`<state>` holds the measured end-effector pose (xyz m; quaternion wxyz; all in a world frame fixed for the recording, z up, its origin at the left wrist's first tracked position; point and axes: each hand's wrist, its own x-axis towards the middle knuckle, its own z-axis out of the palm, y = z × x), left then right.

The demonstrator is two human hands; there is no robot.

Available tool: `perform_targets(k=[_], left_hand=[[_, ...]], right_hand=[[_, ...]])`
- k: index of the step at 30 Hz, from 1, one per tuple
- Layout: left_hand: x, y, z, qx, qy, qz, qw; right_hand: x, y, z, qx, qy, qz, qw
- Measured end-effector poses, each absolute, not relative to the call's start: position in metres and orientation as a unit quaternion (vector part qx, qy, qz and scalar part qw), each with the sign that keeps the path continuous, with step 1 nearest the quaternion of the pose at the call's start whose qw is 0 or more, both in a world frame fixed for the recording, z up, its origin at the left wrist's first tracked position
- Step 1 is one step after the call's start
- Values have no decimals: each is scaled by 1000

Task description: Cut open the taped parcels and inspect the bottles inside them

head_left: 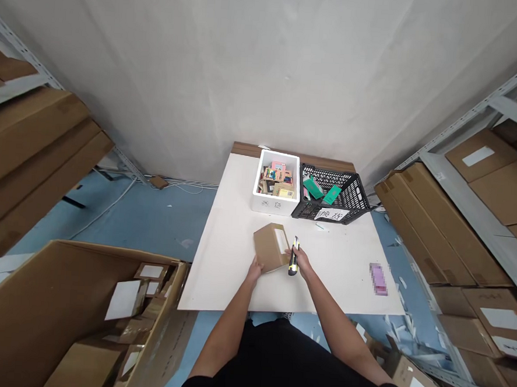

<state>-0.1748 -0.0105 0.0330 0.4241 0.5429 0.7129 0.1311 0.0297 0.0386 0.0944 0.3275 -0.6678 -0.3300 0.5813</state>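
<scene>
A small brown cardboard box (269,245) with a white label lies on the white table (232,262) in front of me. My left hand (254,271) rests against the box's near left corner, fingers closed on its edge. My right hand (300,261) is closed around a black and yellow utility knife (295,255), held upright just right of the box, its tip near the box's right side.
A white foam bin (276,204) of small packets and a black plastic basket (348,202) with green items stand at the table's far edge. A pink item (379,279) lies at the right. A large open carton (59,298) of parcels sits at my left. Shelves of cartons flank both sides.
</scene>
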Motion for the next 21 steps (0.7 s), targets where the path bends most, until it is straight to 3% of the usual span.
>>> perform_targets(k=[4, 10, 16, 21], left_hand=[[-197, -8, 32, 463, 768, 122, 426], [-212, 22, 70, 550, 759, 196, 288], [-210, 56, 97, 640, 678, -35, 359], [-215, 62, 96, 648, 665, -82, 363]], right_hand=[[11, 37, 104, -626, -329, 629, 323], [-5, 17, 99, -645, -377, 590, 306], [-5, 12, 102, -720, -499, 394, 277], [-26, 44, 122, -723, -594, 331, 123]])
